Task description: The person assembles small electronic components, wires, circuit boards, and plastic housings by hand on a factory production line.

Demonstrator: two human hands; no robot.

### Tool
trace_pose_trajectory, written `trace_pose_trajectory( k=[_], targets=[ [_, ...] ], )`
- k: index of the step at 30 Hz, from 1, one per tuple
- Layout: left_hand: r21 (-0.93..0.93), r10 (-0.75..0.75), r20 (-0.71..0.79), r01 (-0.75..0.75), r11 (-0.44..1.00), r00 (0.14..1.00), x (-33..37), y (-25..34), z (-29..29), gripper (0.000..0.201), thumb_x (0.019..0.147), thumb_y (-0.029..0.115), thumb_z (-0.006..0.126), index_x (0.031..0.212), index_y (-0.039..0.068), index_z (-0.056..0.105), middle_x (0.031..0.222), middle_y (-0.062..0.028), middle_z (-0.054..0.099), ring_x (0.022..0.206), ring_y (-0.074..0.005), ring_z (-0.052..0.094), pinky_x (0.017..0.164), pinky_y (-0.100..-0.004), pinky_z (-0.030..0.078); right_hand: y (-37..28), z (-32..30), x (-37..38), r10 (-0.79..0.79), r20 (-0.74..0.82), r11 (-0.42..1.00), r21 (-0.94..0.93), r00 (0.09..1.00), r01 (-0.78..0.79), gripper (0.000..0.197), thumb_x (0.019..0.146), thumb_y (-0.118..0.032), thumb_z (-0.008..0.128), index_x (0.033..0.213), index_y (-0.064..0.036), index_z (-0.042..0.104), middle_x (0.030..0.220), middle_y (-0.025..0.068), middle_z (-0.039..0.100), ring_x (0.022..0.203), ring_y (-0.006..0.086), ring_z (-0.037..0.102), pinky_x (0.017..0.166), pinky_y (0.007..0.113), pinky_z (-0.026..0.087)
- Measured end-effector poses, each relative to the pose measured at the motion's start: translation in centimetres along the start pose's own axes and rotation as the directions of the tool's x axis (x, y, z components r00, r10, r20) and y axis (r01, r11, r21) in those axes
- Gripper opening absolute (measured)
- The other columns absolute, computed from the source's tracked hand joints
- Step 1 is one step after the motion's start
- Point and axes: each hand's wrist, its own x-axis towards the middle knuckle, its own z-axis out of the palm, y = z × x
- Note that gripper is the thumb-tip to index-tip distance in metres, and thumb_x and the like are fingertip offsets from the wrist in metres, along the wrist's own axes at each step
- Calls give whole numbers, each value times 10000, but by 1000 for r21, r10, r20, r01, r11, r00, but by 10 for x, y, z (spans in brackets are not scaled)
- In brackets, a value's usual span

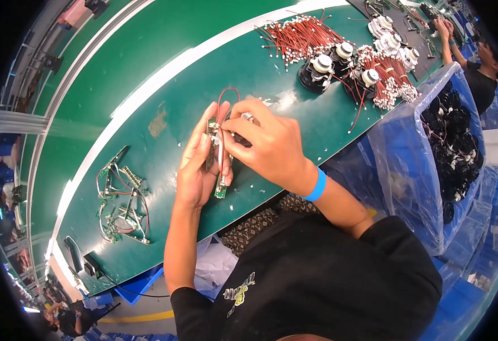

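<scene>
As the left hand (197,176) cradles the circuit board (220,191) above the green table (169,102), I judge it steadies access for the right hand (267,142).
Left fingers half-curl around the board; right thumb and forefinger sit close together beside the red wire (229,88); I cannot tell their grip. Beyond lie wire bundles (303,37).

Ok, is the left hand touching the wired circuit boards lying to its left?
Apart: the head view plainly shows green benchtop between the left hand and the wired circuit boards.
</scene>
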Motion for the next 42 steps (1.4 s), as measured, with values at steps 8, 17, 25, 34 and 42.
trace_pose_trajectory(
  k=[8, 17, 25, 34, 42],
  targets=[
    [5, 23, -62, -23, 1000, 998, 4, -1, 6, 583, 993, 241, 415, 1482, 44, 166, 1526, -135, 247, 521, -82, 449, 389, -225, 412, 11, 10, 3, -94, -49, 994, 45, 994, 96, 159, 640, -15, 746, 765, -62, 659, 823, 19, 602, 667, 191, 574, 536, 302, 466],
    [-52, -35, 37, 37, 998, 999, 6, -4, -6, 574, 1002, 284, 417, 1491, 88, 188, 1535, -98, 237, 617, -108, 506, 433, -225, 429, 9, 9, 6, -87, -57, 996, -6, 995, 87, 117, 657, -31, 718, 734, -64, 636, 826, 17, 584, 709, 216, 538, 591, 335, 456],
    [316, 80, -209, -11, 949, 975, 4, 7, -17, 452, 954, 216, 519, 1373, 76, 427, 721, 2, 504, 540, -50, 443, 425, -194, 379, 12, -6, -5, 73, 79, 996, -63, 994, -68, 562, 688, -157, 777, 1209, -62, 588, 1174, 129, 580, 1026, 311, 558, 873, 363, 457],
    [631, 696, -498, -335, 700, 516, 19, 32, -87, 250, 953, 180, 536, 1102, -14, 588, 1056, -68, 625, 969, -136, 572, 884, -273, 449, 10, 110, 62, -33, 607, 891, 378, 794, -252, 635, 752, -323, 771, 1236, 7, 527, 1176, 198, 611, 1053, 291, 621, 889, 355, 487],
    [725, 675, -561, -110, 680, 479, 25, 35, -128, 495, 984, 321, 466, 1310, -50, 435, 1196, -158, 556, 1103, -206, 531, 955, -312, 409, 13, 186, 55, 41, 469, 715, 604, 882, -354, 781, 721, -319, 799, 1325, 29, 447, 1274, 204, 539, 1171, 273, 539, 984, 354, 432]
  ],
)
